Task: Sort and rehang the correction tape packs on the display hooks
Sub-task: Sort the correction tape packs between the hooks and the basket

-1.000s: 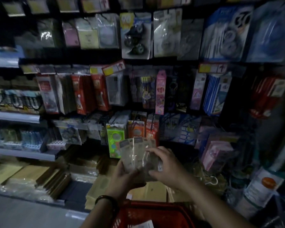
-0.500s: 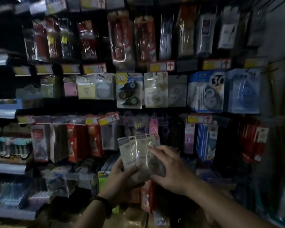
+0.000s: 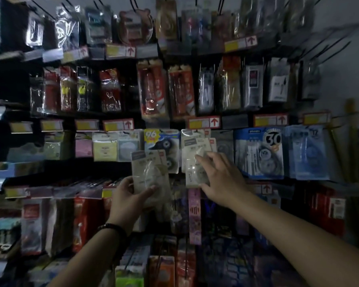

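Two hands show: the left hand (image 3: 131, 195) and the right hand (image 3: 222, 177). One dark bracelet (image 3: 112, 227) and two large blue packs (image 3: 259, 152) are countable; the beige packs (image 3: 149, 172) overlap too much.

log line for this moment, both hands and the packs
left hand: holds beige pack stack | right hand: pinches one pack in front of hanging beige packs | hook seating: cannot tell
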The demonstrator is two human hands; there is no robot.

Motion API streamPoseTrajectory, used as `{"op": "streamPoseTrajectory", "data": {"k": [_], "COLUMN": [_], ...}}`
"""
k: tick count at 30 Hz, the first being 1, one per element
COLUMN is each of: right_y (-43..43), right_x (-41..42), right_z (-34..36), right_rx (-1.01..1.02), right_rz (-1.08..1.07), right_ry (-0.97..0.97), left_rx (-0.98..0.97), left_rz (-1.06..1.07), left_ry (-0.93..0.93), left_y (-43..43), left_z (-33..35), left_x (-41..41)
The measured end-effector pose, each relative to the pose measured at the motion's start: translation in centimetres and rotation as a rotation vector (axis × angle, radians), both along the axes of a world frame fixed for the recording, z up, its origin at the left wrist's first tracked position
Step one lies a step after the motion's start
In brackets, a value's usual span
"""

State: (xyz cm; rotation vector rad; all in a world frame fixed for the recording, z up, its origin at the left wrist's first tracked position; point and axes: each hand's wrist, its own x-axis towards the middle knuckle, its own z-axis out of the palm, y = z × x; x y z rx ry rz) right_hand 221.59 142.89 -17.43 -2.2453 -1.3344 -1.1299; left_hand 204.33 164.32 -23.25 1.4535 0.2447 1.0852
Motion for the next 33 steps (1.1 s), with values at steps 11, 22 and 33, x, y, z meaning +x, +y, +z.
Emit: {"op": "streamPoseTrajectory", "data": {"k": [11, 22, 33], "right_y": [3.9, 4.8, 4.5], "right_x": [0.5, 1.7, 2.7], "right_z": [2.1, 2.1, 2.4], "right_rx": [0.035, 0.06, -0.016], "right_rz": [-0.133, -0.14, -0.103], "right_ry": [-0.103, -0.091, 0.041], "left_rx": [0.081, 0.12, 0.086], "left_rz": [-0.033, -0.066, -0.097], "left_ry": [-0.013, 0.014, 0.015], "left_y": [1.5, -0.2, -1.4], "left_z": [3.4, 3.6, 4.1], "left_x": [1.5, 1.7, 2.1]}}
